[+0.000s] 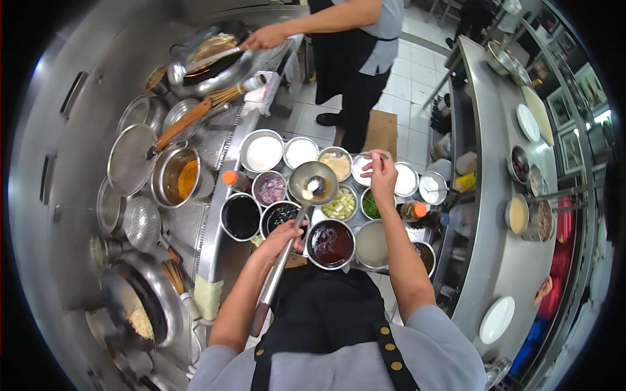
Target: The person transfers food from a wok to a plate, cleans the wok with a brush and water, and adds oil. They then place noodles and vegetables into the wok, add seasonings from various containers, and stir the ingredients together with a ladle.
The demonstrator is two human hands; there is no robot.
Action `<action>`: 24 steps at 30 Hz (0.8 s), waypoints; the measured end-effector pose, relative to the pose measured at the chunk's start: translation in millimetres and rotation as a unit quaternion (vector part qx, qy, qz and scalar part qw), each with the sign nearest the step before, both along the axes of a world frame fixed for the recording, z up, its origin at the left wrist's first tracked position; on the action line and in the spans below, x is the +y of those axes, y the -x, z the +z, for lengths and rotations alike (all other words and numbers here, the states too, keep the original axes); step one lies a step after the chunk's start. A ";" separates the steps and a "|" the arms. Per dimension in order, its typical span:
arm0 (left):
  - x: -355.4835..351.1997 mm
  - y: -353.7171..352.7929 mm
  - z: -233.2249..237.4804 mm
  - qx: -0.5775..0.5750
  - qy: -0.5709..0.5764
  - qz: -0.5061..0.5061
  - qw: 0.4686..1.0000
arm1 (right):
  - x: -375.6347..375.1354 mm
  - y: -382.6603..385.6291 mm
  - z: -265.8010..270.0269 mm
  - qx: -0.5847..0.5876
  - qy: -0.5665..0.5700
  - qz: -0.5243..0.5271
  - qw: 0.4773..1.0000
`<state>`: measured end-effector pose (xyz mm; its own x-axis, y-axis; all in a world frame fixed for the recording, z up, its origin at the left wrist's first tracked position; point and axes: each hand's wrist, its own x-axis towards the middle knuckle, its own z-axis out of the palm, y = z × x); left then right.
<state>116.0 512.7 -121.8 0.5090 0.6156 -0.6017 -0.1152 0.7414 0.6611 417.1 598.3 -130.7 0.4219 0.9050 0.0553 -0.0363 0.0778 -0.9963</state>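
My left hand is wrapped around the long handle of a steel ladle. The ladle's bowl is over the seasoning containers and holds white clumps and some darker liquid. My right hand has its fingers drawn together above a container of white powder; a thin grey edge shows by the fingertips, but I cannot tell what they grip. Around the ladle are chopped purple onion, pale green chopped vegetable, a dark red sauce and a black sauce.
On the left stove stand a pot of amber oil, strainers and a wok with food. At the upper left, another person's hand works a wok. A steel counter with plates runs along the right.
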 end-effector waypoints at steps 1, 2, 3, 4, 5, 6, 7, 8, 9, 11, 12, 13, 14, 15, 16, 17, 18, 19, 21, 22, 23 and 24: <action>-1.9 2.2 -3.8 0.004 0.005 0.005 1.000 | 12.3 8.8 0.1 0.007 -0.002 0.002 1.000; -4.6 4.3 -0.3 -0.002 0.008 0.010 1.000 | 26.4 17.4 -7.8 0.001 0.005 0.024 1.000; -8.4 6.7 3.0 -0.009 0.013 0.015 1.000 | 39.6 27.5 -16.5 -0.006 0.014 0.044 0.999; -11.7 9.3 6.4 -0.005 0.010 0.017 1.000 | 50.7 40.3 -22.9 -0.002 0.024 0.043 0.999; -14.9 13.1 8.5 -0.005 0.010 0.020 1.000 | 61.1 50.0 -31.2 -0.037 0.024 0.049 0.998; -18.0 18.7 10.0 0.008 0.005 0.015 1.000 | 70.5 59.6 -39.6 -0.062 0.025 0.051 0.996; -21.6 23.7 12.6 0.022 0.001 0.010 1.000 | 78.0 67.3 -46.5 -0.087 0.025 0.053 0.994; -25.6 28.0 15.5 0.012 -0.005 0.017 1.000 | 84.5 72.6 -52.9 -0.086 0.025 0.056 0.994; -28.7 31.9 18.9 0.013 -0.005 0.020 1.000 | 90.1 77.2 -59.2 -0.106 0.031 0.059 0.992; -34.1 39.2 24.2 0.017 -0.011 0.029 0.999 | 96.7 83.8 -65.8 -0.125 0.037 0.064 0.989; -36.4 43.7 23.4 0.019 -0.013 0.031 0.999 | 99.5 85.2 -68.9 -0.137 0.036 0.071 0.987; -37.9 47.0 23.5 0.018 -0.013 0.034 0.999 | 101.8 86.6 -68.6 -0.150 0.034 0.079 0.985; -39.3 49.2 24.1 0.018 -0.014 0.043 0.999 | 104.1 87.4 -68.1 -0.151 0.034 0.081 0.985; -40.3 50.8 24.1 0.018 -0.014 0.052 0.998 | 106.0 87.8 -67.9 -0.138 0.025 0.066 0.988; -41.3 52.2 23.4 0.017 -0.013 0.054 0.998 | 107.8 87.6 -70.0 -0.124 0.016 0.051 0.991; -42.0 53.5 22.6 0.019 -0.014 0.059 0.998 | 110.0 87.8 -72.3 -0.124 0.017 0.052 0.991; -42.4 54.5 21.9 0.021 -0.014 0.064 0.998 | 112.4 88.4 -74.8 -0.131 0.016 0.058 0.990; -42.6 55.2 21.3 0.022 -0.013 0.065 0.998 | 112.5 90.2 -73.6 -0.136 0.015 0.064 0.988; -43.2 57.2 20.8 0.024 -0.018 0.068 0.997 | 110.7 91.4 -71.1 -0.125 0.027 0.088 0.988; -43.5 58.1 20.6 0.025 -0.016 0.067 0.997 | 109.4 91.2 -70.1 -0.116 0.038 0.110 0.986; -43.6 58.3 20.2 0.028 -0.014 0.069 0.997 | 107.8 90.4 -68.5 -0.116 0.039 0.110 0.986; -43.6 58.2 19.9 0.030 -0.012 0.071 0.997 | 106.1 88.8 -66.5 -0.090 0.050 0.103 0.989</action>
